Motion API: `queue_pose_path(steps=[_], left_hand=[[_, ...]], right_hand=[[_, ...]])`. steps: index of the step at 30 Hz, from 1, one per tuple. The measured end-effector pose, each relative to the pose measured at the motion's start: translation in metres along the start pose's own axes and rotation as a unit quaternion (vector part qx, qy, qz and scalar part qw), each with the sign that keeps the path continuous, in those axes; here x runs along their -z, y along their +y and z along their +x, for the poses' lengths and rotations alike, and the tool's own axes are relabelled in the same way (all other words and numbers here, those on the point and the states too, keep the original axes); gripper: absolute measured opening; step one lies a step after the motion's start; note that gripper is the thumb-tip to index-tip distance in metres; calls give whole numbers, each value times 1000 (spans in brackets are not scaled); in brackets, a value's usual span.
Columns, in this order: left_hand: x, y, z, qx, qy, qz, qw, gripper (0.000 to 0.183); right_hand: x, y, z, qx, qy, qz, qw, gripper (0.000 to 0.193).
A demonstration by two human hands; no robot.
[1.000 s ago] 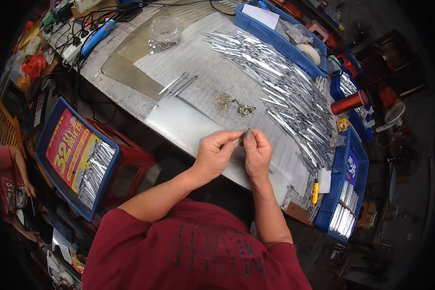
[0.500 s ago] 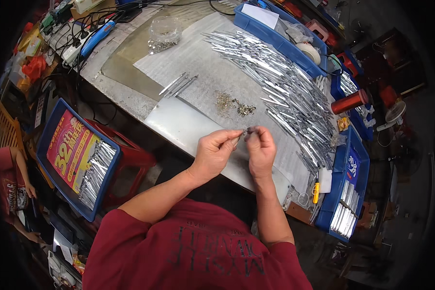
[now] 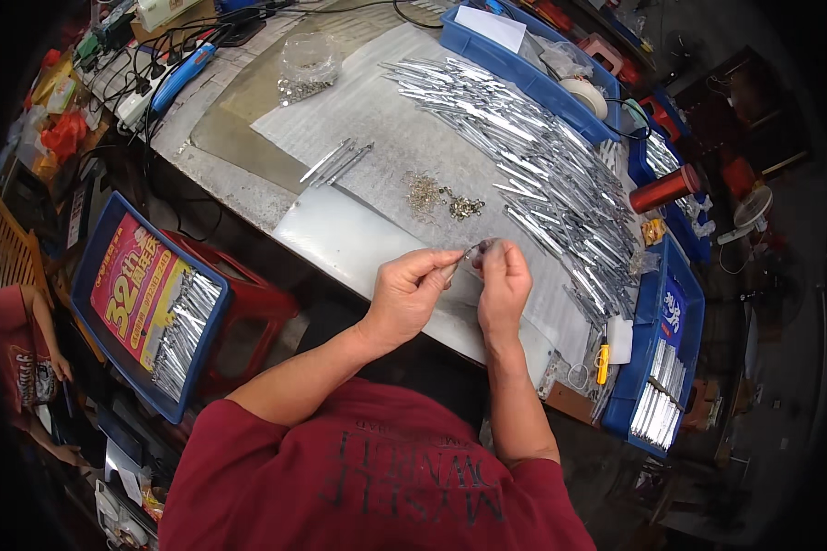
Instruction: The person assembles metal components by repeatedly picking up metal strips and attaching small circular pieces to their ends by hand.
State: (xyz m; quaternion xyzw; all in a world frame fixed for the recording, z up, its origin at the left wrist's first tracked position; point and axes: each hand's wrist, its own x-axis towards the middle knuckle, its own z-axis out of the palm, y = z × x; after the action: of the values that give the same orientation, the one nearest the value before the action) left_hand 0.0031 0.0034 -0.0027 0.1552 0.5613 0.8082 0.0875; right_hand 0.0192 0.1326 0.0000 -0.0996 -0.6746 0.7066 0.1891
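Observation:
My left hand (image 3: 404, 296) and my right hand (image 3: 504, 289) meet above the front edge of the table, fingertips almost touching. Both are closed in a pinch. A small, thin metallic piece (image 3: 470, 252) shows between the fingertips, too small and partly covered for its kind to be told. Just beyond the hands lie a pile of tiny gold-coloured parts (image 3: 424, 196) and a darker pile of small metal parts (image 3: 466, 208). A large heap of slim silver metal strips (image 3: 551, 174) spreads to the right. A few similar strips (image 3: 338, 163) lie at the left.
A white board (image 3: 340, 234) lies along the table's near edge. Blue bins (image 3: 646, 372) line the right side; a yellow-handled tool (image 3: 603, 360) is beside them. A blue tray (image 3: 176, 404) of strips rests on a red stool (image 3: 253, 317). Another person (image 3: 26, 354) is at far left.
My right hand has shifted slightly right and its fingers have turned a little, so a bit more of the small piece shows. My left hand stays almost in place.

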Motion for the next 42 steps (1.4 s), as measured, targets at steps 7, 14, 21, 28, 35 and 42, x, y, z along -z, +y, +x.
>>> queue_pose_path(steps=[7,14,21,28,35,42], left_hand=[[-2,-3,0,-30,-1,2,1000,19],[0,-3,-1,58,-8,-64,996,17],[-2,-6,0,-79,1,60,995,18],[-5,2,-1,-153,-10,169,974,17],[-8,1,-4,-130,-22,159,978,17],[-9,-2,-5,-140,-39,148,978,19]], right_hand=[[-1,0,-9,59,-42,-45,996,13],[-9,-2,-10,175,-1,-205,963,10],[-11,-3,-12,168,1,-188,968,9],[-8,-2,-16,181,14,-195,964,8],[-2,-6,-20,209,11,-241,948,8],[-1,-10,-24,227,20,-255,940,7]])
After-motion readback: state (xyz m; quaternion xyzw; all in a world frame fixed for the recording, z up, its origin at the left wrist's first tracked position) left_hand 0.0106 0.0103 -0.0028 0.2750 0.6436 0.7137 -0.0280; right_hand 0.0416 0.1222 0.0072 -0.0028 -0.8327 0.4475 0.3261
